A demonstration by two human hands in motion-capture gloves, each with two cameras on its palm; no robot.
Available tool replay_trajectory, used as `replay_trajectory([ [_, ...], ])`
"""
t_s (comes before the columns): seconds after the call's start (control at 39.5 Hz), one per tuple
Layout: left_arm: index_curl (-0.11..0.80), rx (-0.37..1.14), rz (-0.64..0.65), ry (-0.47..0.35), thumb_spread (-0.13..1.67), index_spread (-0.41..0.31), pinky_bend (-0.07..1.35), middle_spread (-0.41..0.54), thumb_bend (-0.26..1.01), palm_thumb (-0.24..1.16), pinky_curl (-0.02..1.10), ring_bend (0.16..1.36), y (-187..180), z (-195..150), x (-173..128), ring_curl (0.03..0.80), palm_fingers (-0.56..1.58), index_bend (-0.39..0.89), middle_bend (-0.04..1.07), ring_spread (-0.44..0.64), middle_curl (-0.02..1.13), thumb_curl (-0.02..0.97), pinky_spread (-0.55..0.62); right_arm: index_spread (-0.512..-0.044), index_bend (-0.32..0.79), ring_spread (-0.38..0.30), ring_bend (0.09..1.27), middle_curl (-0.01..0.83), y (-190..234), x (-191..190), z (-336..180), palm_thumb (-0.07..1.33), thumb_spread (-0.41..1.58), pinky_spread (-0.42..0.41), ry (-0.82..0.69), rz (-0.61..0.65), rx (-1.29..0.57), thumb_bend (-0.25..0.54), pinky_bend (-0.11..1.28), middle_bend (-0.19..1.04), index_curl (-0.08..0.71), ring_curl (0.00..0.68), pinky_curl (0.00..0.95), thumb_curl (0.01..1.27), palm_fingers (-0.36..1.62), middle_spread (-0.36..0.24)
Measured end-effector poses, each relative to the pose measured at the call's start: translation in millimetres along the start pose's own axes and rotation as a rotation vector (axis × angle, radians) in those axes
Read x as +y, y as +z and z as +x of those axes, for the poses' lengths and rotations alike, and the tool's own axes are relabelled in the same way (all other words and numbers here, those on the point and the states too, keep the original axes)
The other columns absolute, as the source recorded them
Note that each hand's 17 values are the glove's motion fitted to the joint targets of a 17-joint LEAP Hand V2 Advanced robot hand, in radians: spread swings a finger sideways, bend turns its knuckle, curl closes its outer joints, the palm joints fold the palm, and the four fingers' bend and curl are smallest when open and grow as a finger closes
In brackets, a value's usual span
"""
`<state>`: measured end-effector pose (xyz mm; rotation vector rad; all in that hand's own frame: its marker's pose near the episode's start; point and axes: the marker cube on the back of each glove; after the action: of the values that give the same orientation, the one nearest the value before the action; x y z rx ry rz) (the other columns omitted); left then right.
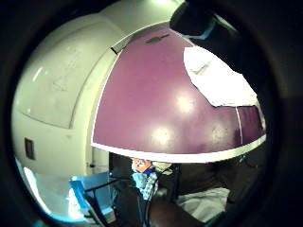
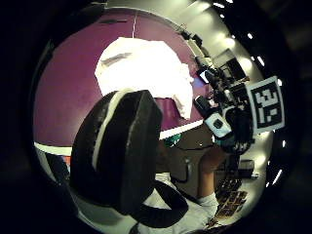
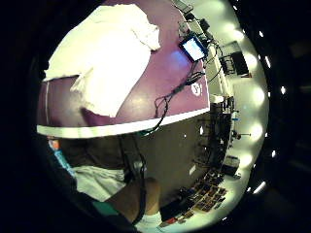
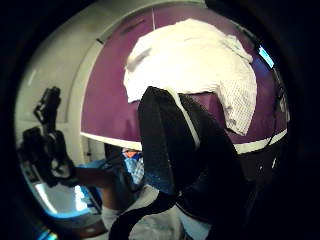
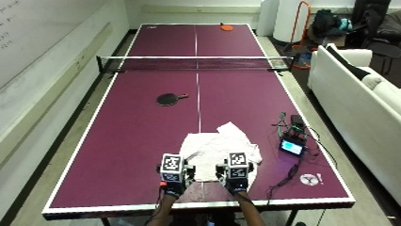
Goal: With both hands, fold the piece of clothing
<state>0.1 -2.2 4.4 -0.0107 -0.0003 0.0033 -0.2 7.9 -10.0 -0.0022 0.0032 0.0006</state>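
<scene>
Outside view shows a long purple table-tennis table (image 5: 125,141) with white edge lines and a net across the middle, and on its near end, just right of the centre line, a white crumpled garment of thin fabric (image 5: 219,146) lying in a loose rumpled heap, not squared up and with no clean fold line visible. Judging by that, the folding has hardly started: nothing looks folded yet, and flattening, folding and tidying all seem left to do. Both black-gloved hands sit at the near edge of the garment, left hand (image 5: 172,181) at its left near corner, right hand (image 5: 236,179) at its right near part. From above I cannot tell whether either hand is touching or gripping the cloth, fingers are hidden under the glove gear. The palm views look down on the garment (image 4: 195,65) from some way off the table with no cloth filling them, so I'd judge neither hand has a hold, but finger state not readable. To the right of the garment, apart from it, a small black device with a lit blue screen (image 5: 292,147) with cables. Farther up the table, a black-faced paddle (image 5: 168,99); beyond the net, an orange paddle (image 5: 226,27).
</scene>
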Motion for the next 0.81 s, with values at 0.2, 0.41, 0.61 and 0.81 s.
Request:
replay_trajectory([
  [0.2,0.108,0.010,-0.052,0.017,0.84,-0.099,0.32,0.010,0.04,0.09,0.15,0.57,11,-2,-2,0.211,0.46,0.14,0.21,0.15,0.17,0.048,0.33,-0.319,0.17,0.041,0.27,0.143,-7,3,3,0.29,0.88,0.188,0.007,0.021,-0.020,0.173,0.32,0.26,0.138,0.115,0.152,0.07,0.29,-0.077],
  [0.41,0.160,0.034,-0.052,0.037,1.05,-0.109,0.32,0.014,0.01,0.09,0.20,0.59,14,5,-6,0.241,0.42,0.14,0.19,0.19,0.22,0.085,0.40,-0.371,0.16,0.050,0.27,0.200,-14,9,14,0.30,1.11,0.222,0.007,0.017,-0.008,0.150,0.32,0.25,0.188,0.147,0.200,0.10,0.27,-0.087],
  [0.61,0.195,0.030,-0.059,0.066,1.14,-0.111,0.33,0.021,-0.01,0.09,0.23,0.61,17,17,-7,0.258,0.40,0.14,0.19,0.20,0.25,0.116,0.42,-0.388,0.16,0.054,0.27,0.241,-12,8,29,0.30,1.20,0.234,0.032,0.010,-0.001,0.116,0.32,0.24,0.220,0.171,0.233,0.13,0.26,-0.086],
  [0.81,0.221,-0.029,-0.043,0.060,1.18,-0.111,0.33,0.024,-0.01,0.10,0.25,0.62,57,24,-33,0.270,0.38,0.14,0.18,0.20,0.28,0.146,0.43,-0.389,0.12,0.043,0.27,0.272,27,-9,45,0.35,1.21,0.233,0.059,-0.011,-0.010,0.091,0.35,0.23,0.227,0.193,0.269,0.16,0.23,-0.088],
])
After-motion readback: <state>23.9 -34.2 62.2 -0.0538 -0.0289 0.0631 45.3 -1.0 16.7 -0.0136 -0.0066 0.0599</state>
